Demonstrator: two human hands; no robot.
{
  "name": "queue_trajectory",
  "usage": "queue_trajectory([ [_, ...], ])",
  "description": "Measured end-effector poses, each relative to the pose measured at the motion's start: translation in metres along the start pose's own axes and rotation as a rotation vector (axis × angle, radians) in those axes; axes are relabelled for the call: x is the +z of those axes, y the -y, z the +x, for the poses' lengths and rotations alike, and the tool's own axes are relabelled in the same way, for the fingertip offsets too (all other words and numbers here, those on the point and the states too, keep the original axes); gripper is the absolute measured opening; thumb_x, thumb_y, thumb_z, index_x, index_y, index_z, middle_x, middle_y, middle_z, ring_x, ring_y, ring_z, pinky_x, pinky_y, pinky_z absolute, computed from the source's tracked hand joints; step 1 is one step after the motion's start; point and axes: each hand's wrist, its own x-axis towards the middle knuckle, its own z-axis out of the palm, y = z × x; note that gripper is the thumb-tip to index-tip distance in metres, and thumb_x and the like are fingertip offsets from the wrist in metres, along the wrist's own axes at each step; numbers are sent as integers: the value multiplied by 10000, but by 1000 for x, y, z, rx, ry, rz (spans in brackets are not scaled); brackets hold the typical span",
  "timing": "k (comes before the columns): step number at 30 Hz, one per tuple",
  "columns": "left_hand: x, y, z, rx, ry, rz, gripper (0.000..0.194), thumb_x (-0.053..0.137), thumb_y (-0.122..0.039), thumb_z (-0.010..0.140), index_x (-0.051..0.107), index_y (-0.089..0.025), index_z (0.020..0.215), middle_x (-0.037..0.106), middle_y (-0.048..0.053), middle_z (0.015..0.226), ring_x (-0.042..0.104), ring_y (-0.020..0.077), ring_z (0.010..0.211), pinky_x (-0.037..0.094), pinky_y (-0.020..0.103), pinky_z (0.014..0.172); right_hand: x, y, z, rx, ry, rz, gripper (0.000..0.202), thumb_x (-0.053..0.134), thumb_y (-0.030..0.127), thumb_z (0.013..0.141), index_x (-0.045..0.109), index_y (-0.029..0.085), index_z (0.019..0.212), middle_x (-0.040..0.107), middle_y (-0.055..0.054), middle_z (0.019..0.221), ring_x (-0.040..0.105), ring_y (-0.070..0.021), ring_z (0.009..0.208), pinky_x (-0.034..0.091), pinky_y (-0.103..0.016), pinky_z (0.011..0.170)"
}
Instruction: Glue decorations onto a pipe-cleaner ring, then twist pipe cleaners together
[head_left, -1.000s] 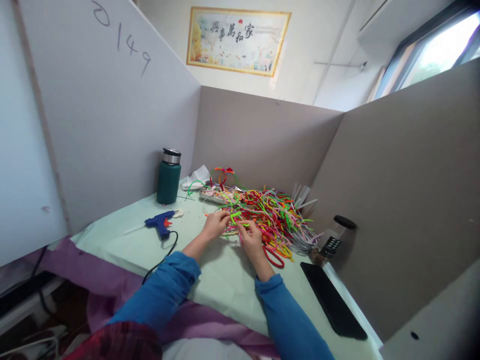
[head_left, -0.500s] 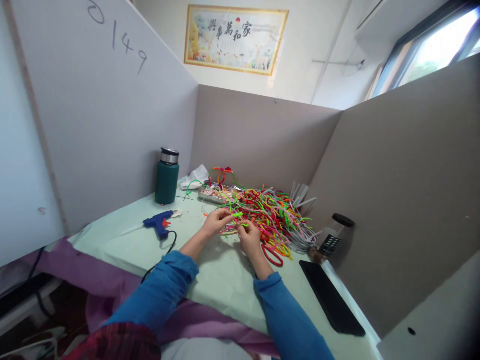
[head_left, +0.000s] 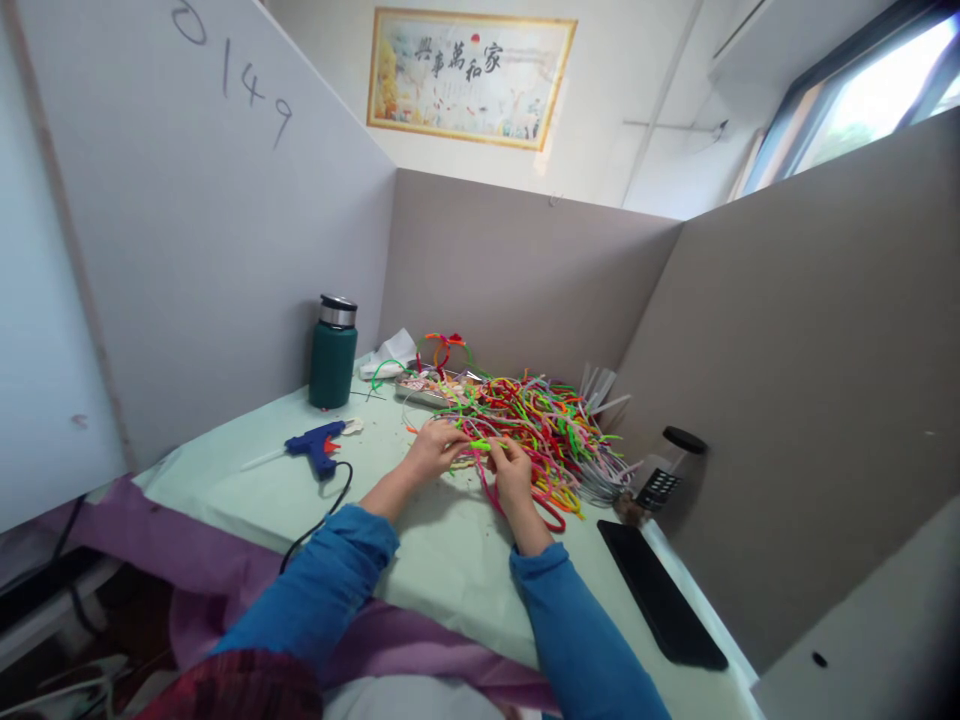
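Pinched a lime-green piece point(head_left: 480, 445) in narrowed fingers of left hand point(head_left: 435, 450) and right hand point(head_left: 513, 472), by the tangled pile's point(head_left: 551, 415) near side, apparently mid-shaping, likely needing steady grips for further bending.

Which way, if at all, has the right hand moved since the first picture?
Yes, slightly rightward: the right hand is farther from the green bottle.
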Motion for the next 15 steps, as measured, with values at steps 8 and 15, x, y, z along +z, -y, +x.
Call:
queue_trajectory([
  [8,1,-1,-5,76,49,111,152,529,-197,825,670,-184,879,689,53,816,566,174,779,341,327,780,-1,1,-2,-32,-12,-126,295,573,438,773,668,159,758,621,-13,640,519,-143,573,396,-248,551],
  [15,0,-4,-7,99,89,186,118,500,-190,829,613,-172,802,636,45,759,547,171,762,332,314,775,1,9,-10,-199,-11,-381,245,535,375,818,704,198,809,697,-45,777,594,-177,689,423,-269,645],
])
